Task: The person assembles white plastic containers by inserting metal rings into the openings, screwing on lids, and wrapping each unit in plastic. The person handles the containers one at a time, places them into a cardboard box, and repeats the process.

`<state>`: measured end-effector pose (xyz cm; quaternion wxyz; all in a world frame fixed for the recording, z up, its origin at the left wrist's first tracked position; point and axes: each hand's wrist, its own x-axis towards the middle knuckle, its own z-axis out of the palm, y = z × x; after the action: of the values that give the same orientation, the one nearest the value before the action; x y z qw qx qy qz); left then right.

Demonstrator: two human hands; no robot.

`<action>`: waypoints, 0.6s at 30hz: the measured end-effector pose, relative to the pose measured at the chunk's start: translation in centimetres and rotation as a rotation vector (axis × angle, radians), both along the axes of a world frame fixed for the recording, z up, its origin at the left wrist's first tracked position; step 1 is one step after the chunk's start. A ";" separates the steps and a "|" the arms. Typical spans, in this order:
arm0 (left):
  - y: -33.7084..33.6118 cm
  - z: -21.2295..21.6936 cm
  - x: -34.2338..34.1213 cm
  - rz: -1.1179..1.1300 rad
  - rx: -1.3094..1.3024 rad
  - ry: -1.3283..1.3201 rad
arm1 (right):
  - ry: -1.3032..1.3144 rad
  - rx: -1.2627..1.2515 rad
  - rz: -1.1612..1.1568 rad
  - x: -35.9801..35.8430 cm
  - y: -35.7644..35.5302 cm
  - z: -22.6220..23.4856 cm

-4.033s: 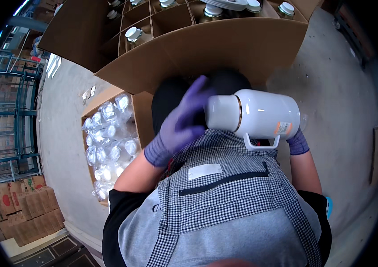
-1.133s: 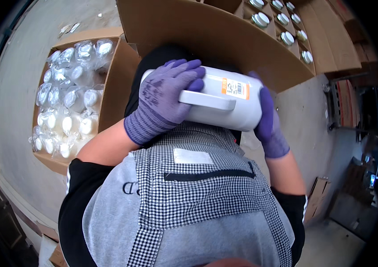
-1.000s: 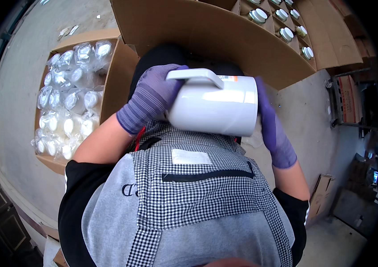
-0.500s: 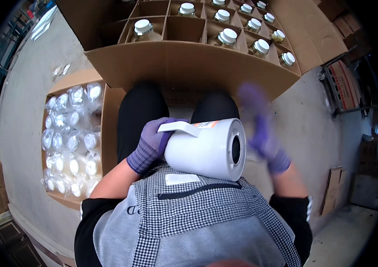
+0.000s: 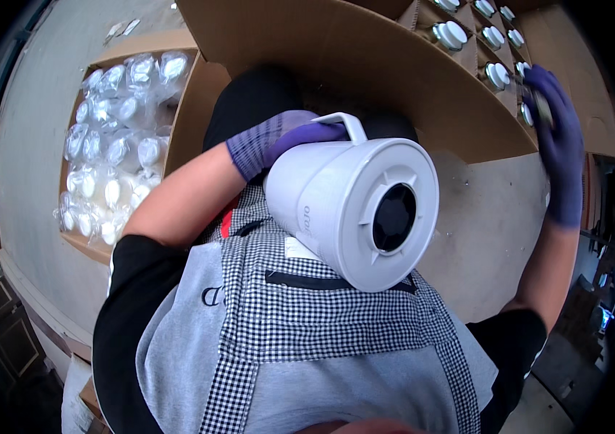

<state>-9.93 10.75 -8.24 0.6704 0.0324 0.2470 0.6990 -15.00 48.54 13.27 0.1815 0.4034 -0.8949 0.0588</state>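
Head view. Smooth white plastic jug [image 5: 351, 210], cylindrical, tipped on its side, ribbed base with a dark round recess facing up, held against a black-and-white checked apron [image 5: 322, 318]. Left hand [image 5: 286, 141] in a knitted purple glove, curled round the jug's loop handle [image 5: 344, 124]. Right hand [image 5: 557, 137], gloved alike, fingers spread and blurred, far right of the jug, over a divided cardboard box [image 5: 394, 65] of capped white jugs; grip impossible to tell. Left of the jug, a second carton [image 5: 116, 130] packed with crinkly clear-bagged white pieces. Bare grey concrete floor [image 5: 488, 224] below.
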 end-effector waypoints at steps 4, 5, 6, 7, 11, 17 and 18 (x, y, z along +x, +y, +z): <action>0.7 0.8 1.2 0.085 -0.225 0.109 | -0.256 0.056 0.194 13.0 -10.3 1.5; 1.5 0.8 1.1 0.101 -0.303 0.172 | -0.229 0.116 0.244 14.2 -10.9 1.5; 2.1 1.0 1.1 0.125 -0.382 0.225 | -0.201 0.164 0.314 15.0 -11.2 1.1; 2.5 1.2 1.2 0.141 -0.457 0.272 | -0.161 0.175 0.374 15.0 -11.3 0.5; 1.8 1.8 1.4 0.120 -0.529 1.028 | -0.095 0.212 0.366 16.8 -11.9 0.2; -2.6 5.3 5.1 0.771 -0.613 1.452 | -0.676 -0.358 -0.257 19.7 -9.9 -3.3; -2.5 4.1 5.7 0.833 -0.588 1.364 | -0.768 -0.428 -0.292 20.1 -9.8 -3.1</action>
<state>-4.23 8.28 -4.14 0.0441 0.1773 0.7602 0.6234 5.13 38.78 10.16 -0.0778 0.1753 -0.9125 0.3613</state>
